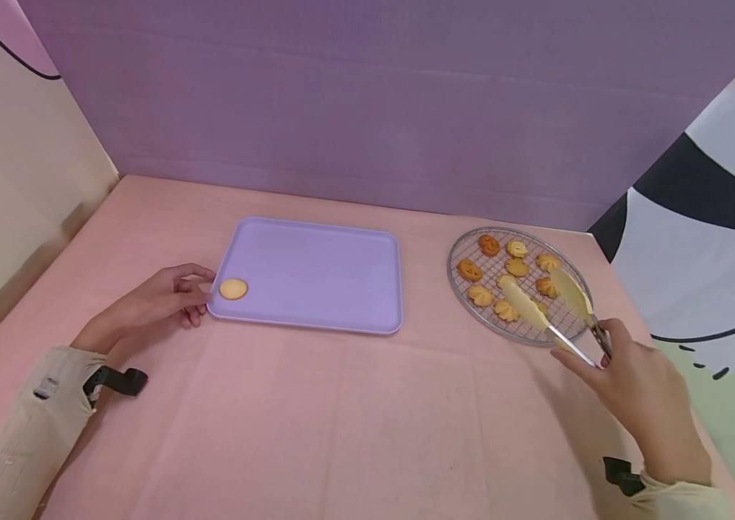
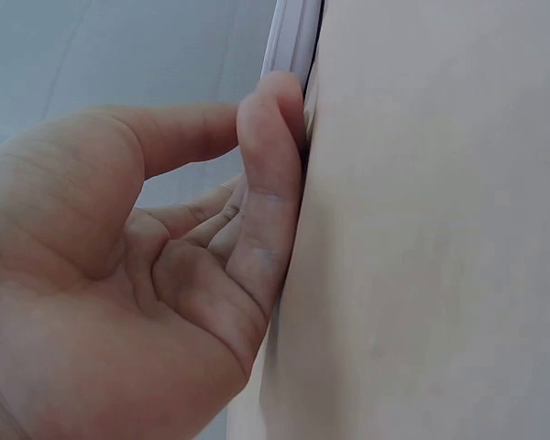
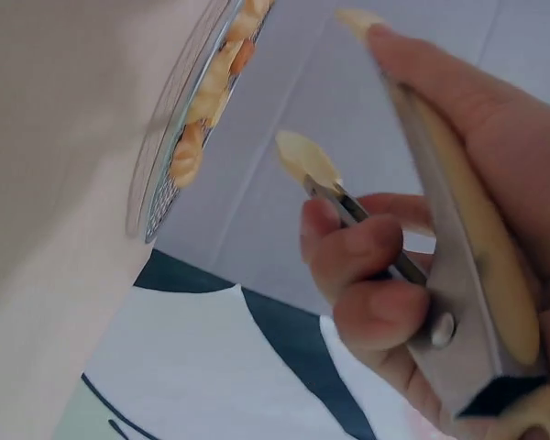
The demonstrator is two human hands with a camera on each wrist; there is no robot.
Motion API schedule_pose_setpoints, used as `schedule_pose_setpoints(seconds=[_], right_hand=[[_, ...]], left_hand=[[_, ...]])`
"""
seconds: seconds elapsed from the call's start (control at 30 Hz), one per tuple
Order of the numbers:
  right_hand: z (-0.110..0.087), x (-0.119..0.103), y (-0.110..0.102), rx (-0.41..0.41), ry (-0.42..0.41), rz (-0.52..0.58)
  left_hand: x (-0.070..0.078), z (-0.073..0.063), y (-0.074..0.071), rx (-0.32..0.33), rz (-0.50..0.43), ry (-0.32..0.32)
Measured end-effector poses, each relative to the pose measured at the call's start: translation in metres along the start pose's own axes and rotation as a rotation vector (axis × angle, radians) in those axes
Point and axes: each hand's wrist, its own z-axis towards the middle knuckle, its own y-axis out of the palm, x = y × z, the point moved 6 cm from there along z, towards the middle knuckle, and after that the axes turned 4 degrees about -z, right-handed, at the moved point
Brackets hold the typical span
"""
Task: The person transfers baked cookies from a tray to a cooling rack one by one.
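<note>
My left hand (image 1: 162, 296) is at the left edge of a lilac rectangular tray (image 1: 315, 274), its thumb and fingers bent around the near-left corner. In the left wrist view, the fingers (image 2: 270, 174) meet the tray's rim (image 2: 291, 41). A round pale cookie (image 1: 233, 289) lies on the tray near that corner. My right hand (image 1: 643, 390) grips metal tongs (image 1: 562, 336) with cream-coloured tips. The tongs' arms are spread, with the tips over a round wire rack (image 1: 458, 285) of several cookies (image 1: 506, 310); one tip partly covers some of them.
A pink cloth covers the table (image 1: 374, 426), with open surface between tray and rack. A purple wall (image 1: 367, 108) stands behind. Patterned panels (image 1: 718, 238) rise at the right, close beside the rack, and a pale panel (image 1: 10, 180) at the left.
</note>
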Motion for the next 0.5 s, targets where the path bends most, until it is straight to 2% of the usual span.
schedule_pose_setpoints(seconds=[0.2,0.3,0.4,0.5], right_hand=[[0.0,-0.031,-0.005,0.1,-0.061,0.003],[0.001,-0.051,-0.002,0.071,-0.092,-0.007],[0.004,-0.072,0.002,0.001,-0.127,-0.031],[0.008,-0.095,0.004,-0.022,-0.209,-0.045]], left_hand=[[-0.003,0.001,-0.003,0.009,-0.002,-0.029],[-0.003,-0.001,-0.003,0.011,0.002,-0.029],[-0.003,-0.001,-0.003,0.014,0.005,-0.031],[-0.002,0.0,-0.002,0.008,0.0,-0.026]])
